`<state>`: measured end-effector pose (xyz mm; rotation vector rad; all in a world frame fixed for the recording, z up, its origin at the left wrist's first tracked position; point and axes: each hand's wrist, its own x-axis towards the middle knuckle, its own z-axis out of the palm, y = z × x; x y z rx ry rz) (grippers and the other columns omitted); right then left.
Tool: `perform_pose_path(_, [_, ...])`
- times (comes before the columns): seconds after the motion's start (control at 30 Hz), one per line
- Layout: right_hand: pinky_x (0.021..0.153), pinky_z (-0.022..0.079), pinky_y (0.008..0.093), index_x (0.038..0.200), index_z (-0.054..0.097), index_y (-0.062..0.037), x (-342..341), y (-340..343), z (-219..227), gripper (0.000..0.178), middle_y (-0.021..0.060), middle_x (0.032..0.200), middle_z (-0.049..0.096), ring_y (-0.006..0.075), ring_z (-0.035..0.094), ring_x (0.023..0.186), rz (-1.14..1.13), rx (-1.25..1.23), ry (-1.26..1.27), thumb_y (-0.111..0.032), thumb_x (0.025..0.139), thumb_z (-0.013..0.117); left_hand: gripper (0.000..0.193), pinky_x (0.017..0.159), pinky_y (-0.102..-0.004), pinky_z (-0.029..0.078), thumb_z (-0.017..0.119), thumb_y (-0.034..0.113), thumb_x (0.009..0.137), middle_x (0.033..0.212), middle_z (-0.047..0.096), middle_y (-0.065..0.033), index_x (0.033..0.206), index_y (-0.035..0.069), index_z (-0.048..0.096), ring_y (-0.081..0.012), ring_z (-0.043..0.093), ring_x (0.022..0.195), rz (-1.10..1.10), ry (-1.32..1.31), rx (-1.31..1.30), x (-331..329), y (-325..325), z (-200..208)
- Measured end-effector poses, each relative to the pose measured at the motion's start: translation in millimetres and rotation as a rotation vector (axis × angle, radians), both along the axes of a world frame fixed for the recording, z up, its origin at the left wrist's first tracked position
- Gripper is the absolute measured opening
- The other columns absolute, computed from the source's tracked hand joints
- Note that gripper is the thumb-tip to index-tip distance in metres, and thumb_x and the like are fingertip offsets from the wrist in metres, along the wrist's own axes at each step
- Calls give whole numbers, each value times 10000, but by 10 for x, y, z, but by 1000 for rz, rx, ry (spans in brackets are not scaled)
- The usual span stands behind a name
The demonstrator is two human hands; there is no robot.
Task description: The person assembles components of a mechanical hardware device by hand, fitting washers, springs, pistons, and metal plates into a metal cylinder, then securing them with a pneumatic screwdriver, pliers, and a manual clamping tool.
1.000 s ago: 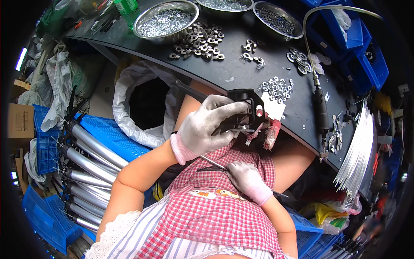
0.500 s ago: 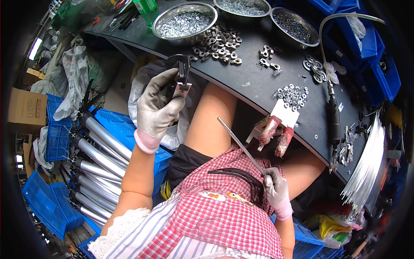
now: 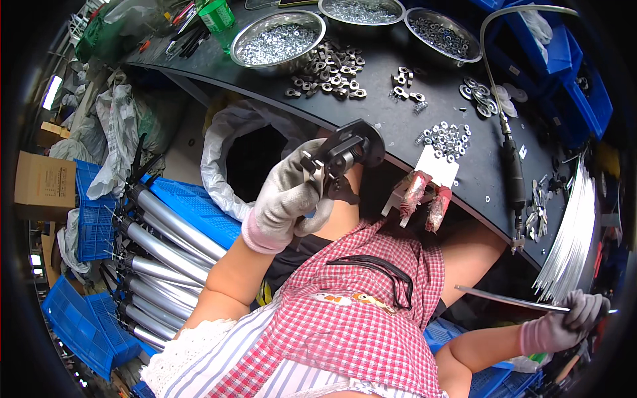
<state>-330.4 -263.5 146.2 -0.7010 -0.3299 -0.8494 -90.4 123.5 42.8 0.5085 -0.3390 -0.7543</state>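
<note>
The left hand, in a grey glove, is closed around a black metal bracket and holds it up in front of the body, just below the edge of the dark tabletop. The fingers wrap the lower part of the bracket, and its round black end points toward the tabletop. The right hand, also gloved, is far out at the right side and is clenched on the end of a thin flat metal strip, which reaches back toward the lap.

The bracket looks stiff and rather heavy for its size, with hard edges. I think it is best to take it at the middle body, where the glove has good contact, and not at the thin plates, which could pinch. The strip seems light and springy; held only at one end it will probably bend and swing, so a hold closer to its middle would be steadier.

On the tabletop stand steel bowls full of small washers, and near them lie loose nuts. To the left, beside blue crates, lie many grey tubes.
</note>
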Motion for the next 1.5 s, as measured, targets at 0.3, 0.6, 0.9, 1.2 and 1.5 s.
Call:
perform_pose_path(0.3, [389,201,218,638,405,-107,1117,113,-408,289,-38,477,306,58,199,356,-102,539,-180,-52,920,437,879,337,-185,168,782,372,742,1245,536,-70,1408,54,305,-10,271,350,-283,157,-136,-316,-404,-10])
perform_pose_path(0.6, [368,176,219,587,362,-122,1375,293,-463,358,-35,468,283,52,197,355,21,621,-273,-87,931,456,776,380,-181,218,663,467,828,1333,483,-68,1419,105,312,-6,284,368,-371,144,-303,-392,-489,-77])
perform_pose_path(0.9, [370,173,215,590,349,-118,1370,342,-577,335,-33,463,271,62,167,349,1,674,-265,-60,910,430,712,386,-181,238,605,492,865,1383,461,-70,1422,132,344,-2,293,372,-477,165,-356,-376,-555,-199])
perform_pose_path(1.2, [363,192,230,601,358,-102,1344,322,-657,347,-39,468,268,72,157,349,-34,648,-275,-114,944,407,577,390,-174,249,523,448,930,1457,369,-44,1444,255,343,2,290,382,-497,237,-427,-336,-638,-293])
perform_pose_path(1.5, [367,190,224,635,391,-98,1383,445,-712,294,-35,490,280,67,170,357,-37,602,-263,-85,926,432,669,387,-191,232,516,479,920,1321,519,-65,1439,107,317,-18,311,395,-473,336,-485,-398,-679,-290])
